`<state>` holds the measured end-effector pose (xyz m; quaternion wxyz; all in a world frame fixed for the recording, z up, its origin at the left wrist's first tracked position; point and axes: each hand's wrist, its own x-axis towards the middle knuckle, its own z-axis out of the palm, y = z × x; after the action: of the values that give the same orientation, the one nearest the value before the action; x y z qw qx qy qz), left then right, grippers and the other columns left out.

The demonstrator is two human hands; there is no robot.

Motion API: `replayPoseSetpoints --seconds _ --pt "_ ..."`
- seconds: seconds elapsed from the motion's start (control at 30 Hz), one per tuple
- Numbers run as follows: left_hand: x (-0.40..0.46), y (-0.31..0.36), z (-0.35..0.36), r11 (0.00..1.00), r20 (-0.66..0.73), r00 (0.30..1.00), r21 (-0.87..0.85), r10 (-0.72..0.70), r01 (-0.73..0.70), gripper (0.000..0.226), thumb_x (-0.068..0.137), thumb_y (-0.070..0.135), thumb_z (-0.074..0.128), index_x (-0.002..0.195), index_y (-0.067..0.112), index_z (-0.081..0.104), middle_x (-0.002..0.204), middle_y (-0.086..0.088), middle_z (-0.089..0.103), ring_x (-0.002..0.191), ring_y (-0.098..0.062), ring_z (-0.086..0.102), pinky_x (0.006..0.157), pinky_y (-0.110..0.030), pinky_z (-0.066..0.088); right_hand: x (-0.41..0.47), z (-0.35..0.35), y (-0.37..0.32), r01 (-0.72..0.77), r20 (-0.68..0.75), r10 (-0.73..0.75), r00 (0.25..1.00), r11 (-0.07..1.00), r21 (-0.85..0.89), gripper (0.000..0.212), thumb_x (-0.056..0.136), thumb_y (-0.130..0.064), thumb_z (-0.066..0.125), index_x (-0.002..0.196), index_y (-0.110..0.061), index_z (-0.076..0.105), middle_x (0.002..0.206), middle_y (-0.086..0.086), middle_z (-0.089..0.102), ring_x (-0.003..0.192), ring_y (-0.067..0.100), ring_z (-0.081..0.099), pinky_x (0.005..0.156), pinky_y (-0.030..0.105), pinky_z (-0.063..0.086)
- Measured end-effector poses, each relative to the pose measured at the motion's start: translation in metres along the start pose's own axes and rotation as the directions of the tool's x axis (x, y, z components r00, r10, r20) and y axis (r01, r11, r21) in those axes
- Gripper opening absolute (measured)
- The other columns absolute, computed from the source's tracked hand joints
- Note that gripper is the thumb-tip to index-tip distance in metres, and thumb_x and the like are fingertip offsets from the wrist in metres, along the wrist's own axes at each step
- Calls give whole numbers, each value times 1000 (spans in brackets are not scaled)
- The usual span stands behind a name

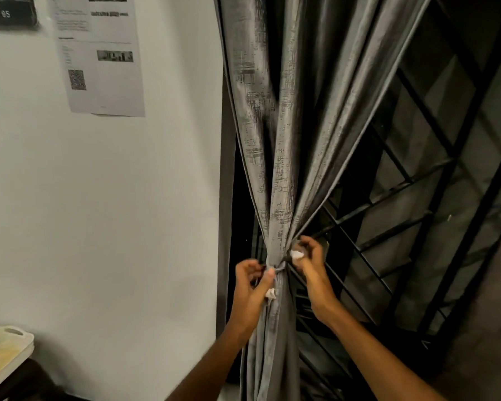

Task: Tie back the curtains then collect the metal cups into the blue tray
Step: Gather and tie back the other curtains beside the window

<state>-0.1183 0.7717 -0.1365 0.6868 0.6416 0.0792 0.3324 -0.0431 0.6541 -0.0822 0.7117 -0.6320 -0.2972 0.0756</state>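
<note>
So the grey curtain hangs just right of the white wall, bunched into a narrow waist low down, where a thin tie-back band wraps around it. Left hand is curled, thumb pressed on the band, and it's pinching one white-tipped end of it. Right hand is curled too, gripping the other white end just right of the bunch. Behind the curtain there's a black window grille. Readable writing: a dark sign top left says "MS 05". The printed notice taped beside it has a QR code, text too blurry to read. A cream plastic tray sits at the near left edge.
</note>
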Motion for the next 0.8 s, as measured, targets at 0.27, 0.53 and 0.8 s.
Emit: replayPoseSetpoints --seconds 0.27,0.53,0.8 --pt "36 5 11 927 105 994 374 -11 -29 62 65 51 84 117 24 63 107 12 70 101 -3 67 87 -19 53 -4 17 45 -70 211 130 969 961 -268 66 80 12 70 133 -17 44 120 -11 59 119 7 58 81 14 51" --pt "34 -17 30 959 27 993 264 -114 103 59 79 10 79 132 15 54 117 4 64 108 -6 59 80 4 39 2 31 64 -201 19 219 976 923 -328 26 96 0 54 116 -15 60 107 -2 64 107 15 62 78 10 47" --pt "32 -35 28 954 26 989 270 -143 131 54 89 0 63 126 34 42 111 27 55 107 4 56 87 -3 41 -7 28 109 -283 12 317 948 863 -418 34 100 1 40 132 11 42 131 32 52 122 47 51 92 37 43"
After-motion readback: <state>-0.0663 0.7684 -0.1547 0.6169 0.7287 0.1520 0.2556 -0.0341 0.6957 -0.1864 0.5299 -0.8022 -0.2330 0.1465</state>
